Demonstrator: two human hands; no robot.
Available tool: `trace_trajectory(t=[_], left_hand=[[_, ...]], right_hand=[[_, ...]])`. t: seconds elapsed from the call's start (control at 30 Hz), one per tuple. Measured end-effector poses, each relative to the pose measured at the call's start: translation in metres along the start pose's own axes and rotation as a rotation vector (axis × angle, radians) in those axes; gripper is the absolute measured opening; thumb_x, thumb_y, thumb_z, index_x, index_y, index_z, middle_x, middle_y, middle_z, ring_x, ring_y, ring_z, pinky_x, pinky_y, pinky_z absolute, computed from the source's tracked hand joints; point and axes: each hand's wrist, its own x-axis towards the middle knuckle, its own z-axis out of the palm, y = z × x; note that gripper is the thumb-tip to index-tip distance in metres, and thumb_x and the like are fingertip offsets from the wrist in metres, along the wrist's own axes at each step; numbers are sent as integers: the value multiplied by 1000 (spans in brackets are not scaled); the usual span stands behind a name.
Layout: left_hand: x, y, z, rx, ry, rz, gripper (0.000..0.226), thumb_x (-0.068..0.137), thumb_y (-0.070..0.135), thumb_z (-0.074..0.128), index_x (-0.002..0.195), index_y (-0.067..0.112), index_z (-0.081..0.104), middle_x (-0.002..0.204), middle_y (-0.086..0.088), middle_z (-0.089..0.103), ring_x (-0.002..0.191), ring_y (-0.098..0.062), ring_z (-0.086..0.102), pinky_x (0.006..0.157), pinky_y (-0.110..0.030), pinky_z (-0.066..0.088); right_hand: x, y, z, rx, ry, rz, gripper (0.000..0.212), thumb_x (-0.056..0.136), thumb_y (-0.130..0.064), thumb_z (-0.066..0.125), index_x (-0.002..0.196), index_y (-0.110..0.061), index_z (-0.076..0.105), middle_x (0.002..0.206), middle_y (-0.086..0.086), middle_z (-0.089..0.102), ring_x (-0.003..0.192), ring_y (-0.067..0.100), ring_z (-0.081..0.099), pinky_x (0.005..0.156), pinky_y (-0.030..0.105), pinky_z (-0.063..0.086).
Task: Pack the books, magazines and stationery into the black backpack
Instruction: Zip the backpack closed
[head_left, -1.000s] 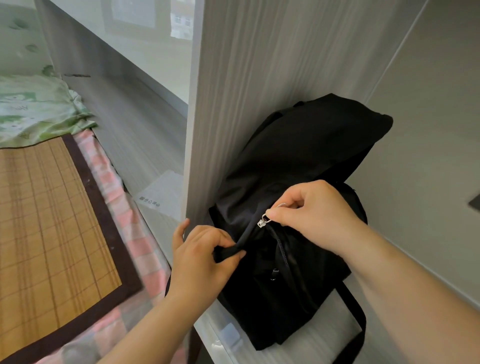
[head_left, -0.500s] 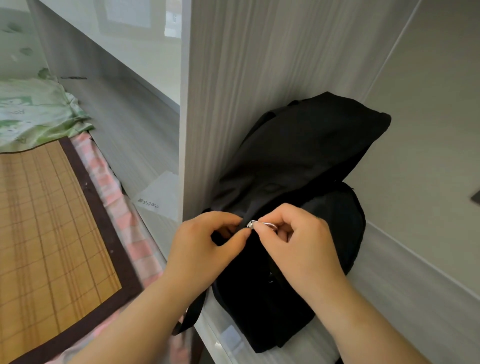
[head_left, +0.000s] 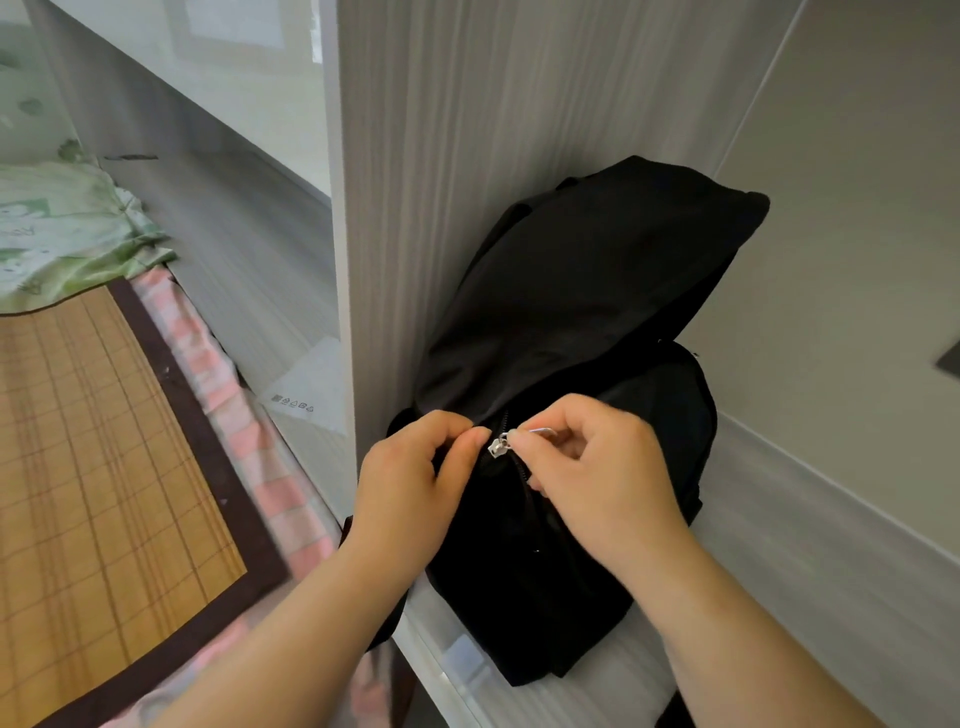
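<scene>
The black backpack (head_left: 587, 291) stands upright on a grey shelf, leaning against a grey wood-grain panel, its top flap folded over. My right hand (head_left: 597, 478) pinches the silver zipper pull (head_left: 500, 446) on the bag's front. Just left of the pull, my left hand (head_left: 410, 483) pinches the black fabric beside the zipper. No books, magazines or stationery are visible.
The grey upright panel (head_left: 415, 182) stands directly left of the bag. The shelf surface (head_left: 810, 561) extends to the right, with a wall behind. Lower left lies a bed with a bamboo mat (head_left: 93, 457), pink checked sheet (head_left: 228, 395) and green bedding (head_left: 62, 228).
My right hand has drawn the zipper pull from the bag's middle up and left toward my left hand. My left hand has shifted up to grip the fabric beside the pull.
</scene>
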Motion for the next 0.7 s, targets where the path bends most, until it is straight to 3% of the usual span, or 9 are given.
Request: trace_trajectory(t=[0.17, 0.23, 0.33, 0.4, 0.5, 0.6, 0.7], left_hand=[[1, 0, -3, 23, -32, 38, 38, 85, 20, 55, 62, 44, 38, 59, 19, 50, 74, 16, 51, 65, -1, 39], [2, 0, -5, 14, -32, 57, 38, 85, 18, 57, 62, 43, 39, 58, 18, 50, 72, 13, 52, 64, -4, 39], [4, -2, -8, -26, -56, 66, 36, 83, 17, 60, 61, 40, 43, 51, 11, 53, 68, 8, 53, 59, -4, 40], [4, -7, -11, -53, -83, 63, 26, 76, 33, 63, 60, 40, 44, 68, 25, 60, 68, 9, 53, 60, -2, 39], [1, -13, -12, 4, -132, 73, 20, 60, 60, 48, 57, 41, 42, 84, 38, 54, 74, 9, 51, 65, -3, 39], [4, -14, -12, 32, -110, 85, 26, 59, 59, 45, 50, 36, 36, 77, 33, 54, 68, 3, 50, 62, -6, 39], [11, -14, -18, 54, -191, 126, 32, 59, 57, 48, 46, 33, 30, 64, 32, 53, 61, 4, 50, 58, -6, 38]], right_hand=[[17, -11, -13, -58, -105, 33, 24, 76, -24, 66, 55, -30, 57, 46, -17, 60, 55, -5, 57, 51, 10, 46], [26, -15, -17, -62, -161, 53, 21, 76, -23, 66, 57, -27, 60, 47, -9, 60, 50, -3, 58, 50, 13, 48], [36, -20, -21, -43, -249, 84, 16, 78, -23, 66, 62, -23, 62, 53, -6, 61, 44, -2, 57, 43, 6, 44], [41, -21, -22, -42, -269, 90, 16, 78, -22, 65, 63, -22, 62, 52, -6, 60, 40, -2, 55, 39, 6, 41], [42, -25, -21, -70, -290, 70, 18, 79, -22, 64, 62, -23, 60, 51, -6, 58, 35, -3, 51, 39, 4, 38], [41, -28, -19, -156, -290, 17, 17, 80, -24, 62, 63, -23, 59, 51, -6, 59, 36, -3, 51, 41, 6, 42], [44, -28, -22, -144, -299, 40, 18, 80, -23, 63, 62, -23, 60, 46, -6, 59, 32, -1, 50, 42, 7, 44]])
